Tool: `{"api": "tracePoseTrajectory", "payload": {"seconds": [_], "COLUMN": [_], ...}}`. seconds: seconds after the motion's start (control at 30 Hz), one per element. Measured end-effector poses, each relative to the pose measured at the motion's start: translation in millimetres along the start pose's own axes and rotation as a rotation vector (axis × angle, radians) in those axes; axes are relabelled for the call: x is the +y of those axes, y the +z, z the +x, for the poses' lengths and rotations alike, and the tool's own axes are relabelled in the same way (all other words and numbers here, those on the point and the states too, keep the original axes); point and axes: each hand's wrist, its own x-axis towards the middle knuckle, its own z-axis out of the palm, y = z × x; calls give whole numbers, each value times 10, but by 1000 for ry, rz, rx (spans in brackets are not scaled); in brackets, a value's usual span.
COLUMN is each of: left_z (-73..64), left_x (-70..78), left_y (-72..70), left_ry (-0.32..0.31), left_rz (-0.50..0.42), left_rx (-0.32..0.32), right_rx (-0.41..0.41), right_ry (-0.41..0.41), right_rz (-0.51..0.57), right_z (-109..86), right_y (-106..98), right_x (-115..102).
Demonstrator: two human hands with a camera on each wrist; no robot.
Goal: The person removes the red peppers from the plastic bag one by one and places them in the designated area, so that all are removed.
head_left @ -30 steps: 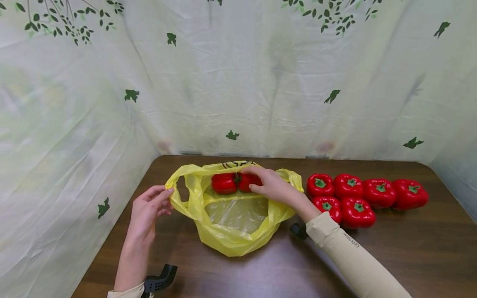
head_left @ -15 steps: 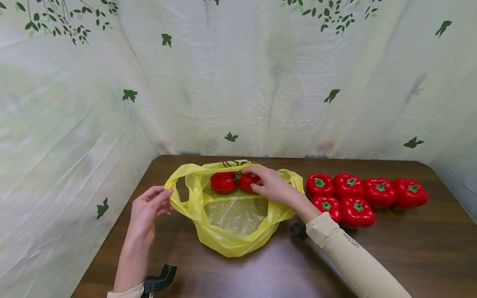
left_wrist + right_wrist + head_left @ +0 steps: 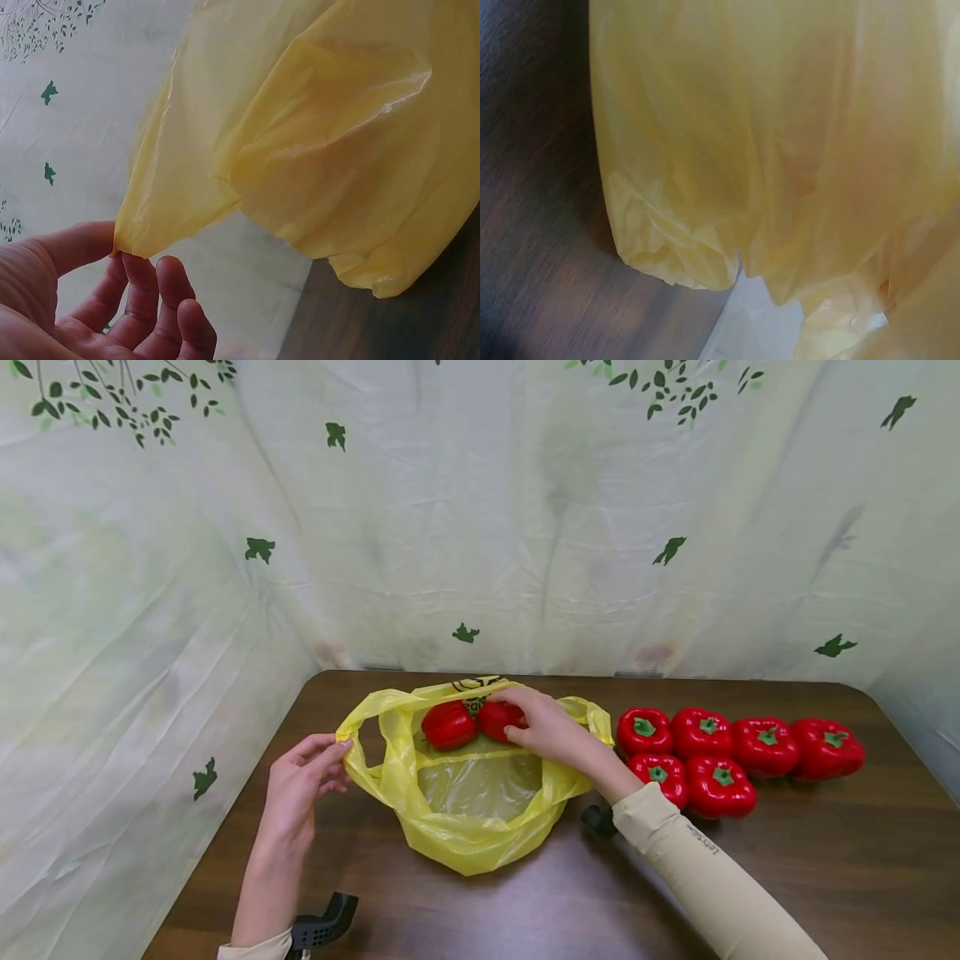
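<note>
While the left hand [image 3: 300, 781] pinches the left handle [image 3: 369, 779] of the yellow bag [image 3: 465, 847], the right hand [image 3: 546, 728], gripping a red pepper [image 3: 498, 721] inside its far side, should settle it gently beside the left-hand pepper [image 3: 448, 725].

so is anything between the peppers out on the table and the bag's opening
Yes: the raised side of the yellow bag nearest the six red peppers, plus the right wrist crossing it. The right hand also occupies part of the opening, holding another pepper. Nothing else visible stands between.
</note>
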Motion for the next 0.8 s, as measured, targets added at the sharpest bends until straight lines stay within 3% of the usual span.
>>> {"api": "tracePoseTrajectory", "payload": {"seconds": [0.3, 0.5, 0.8], "left_z": [-10, -2, -7], "left_x": [-14, -26, -31], "left_y": [8, 7, 17], "left_ry": [11, 18, 16], "left_rz": [7, 13, 13], "left_rx": [1, 1, 6], "right_rx": [-44, -26, -96], "right_ry": [59, 5, -34], "right_rz": [-30, -90, -34], "right_z": [0, -14, -45], "right_y": [9, -3, 30], "right_x": [15, 15, -20]}}
